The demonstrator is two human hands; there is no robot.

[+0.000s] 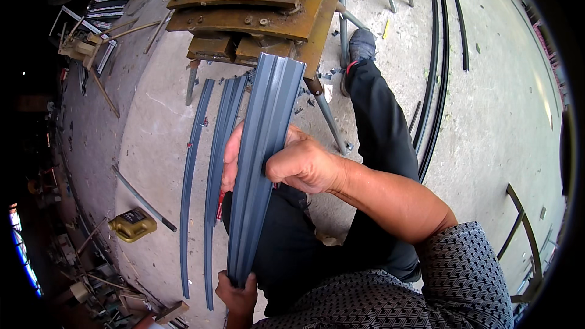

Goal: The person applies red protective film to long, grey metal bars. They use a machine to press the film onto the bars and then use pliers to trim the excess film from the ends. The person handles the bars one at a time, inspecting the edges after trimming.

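A long blue-grey ribbed metal profile (259, 128) runs away from me across my lap. My right hand (301, 161) wraps round its middle, thumb side on the right, with fingertips coming out past its left edge. At the near end my left hand (237, 295) grips it from below, with its thumb along the edge. The far end lies just in front of a rusty brown steel die press (244, 21) made of stacked bolted plates. Whether the profile touches the plates, I cannot tell.
More grey profiles (195, 176) lie on the concrete floor to the left, beside a gold plastic jug (133, 225) and a metal rod (143, 198). Pipe legs (329, 116) hold up the press. Long black strips (436, 85) lie to the right, past my outstretched leg (378, 103).
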